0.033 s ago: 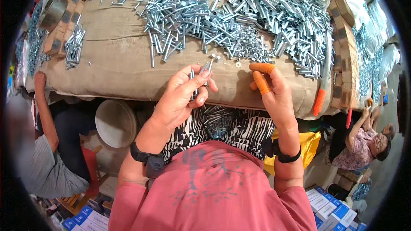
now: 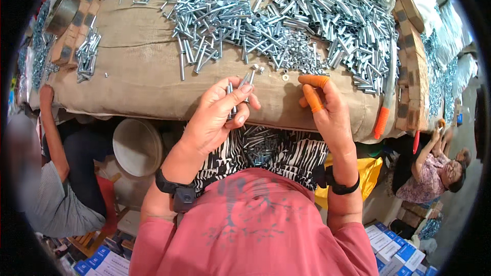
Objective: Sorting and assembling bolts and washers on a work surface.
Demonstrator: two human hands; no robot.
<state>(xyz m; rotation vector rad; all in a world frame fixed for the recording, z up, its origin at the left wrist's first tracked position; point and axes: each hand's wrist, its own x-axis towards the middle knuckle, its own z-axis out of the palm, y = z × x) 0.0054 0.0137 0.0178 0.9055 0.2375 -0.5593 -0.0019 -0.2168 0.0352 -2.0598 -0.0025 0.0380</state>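
Several slim silvery bolts are gripped in my left hand, over the front edge of the cloth-covered table. They stick out between thumb and fingers; part of their length is hidden. My right hand, with orange finger covers, hangs above the same edge with its fingers apart and nothing visible between them. Close to its fingertips lies a small yellowish washer. A few loose nuts lie beyond my left hand, and a pile of small nuts sits farther back.
Long bolts heap at the back middle, metal sleeves at the back right. Bricks border the right side, beside an orange-ended hose. More bolts rest in my lap. People sit at left and right; a round pan stands below.
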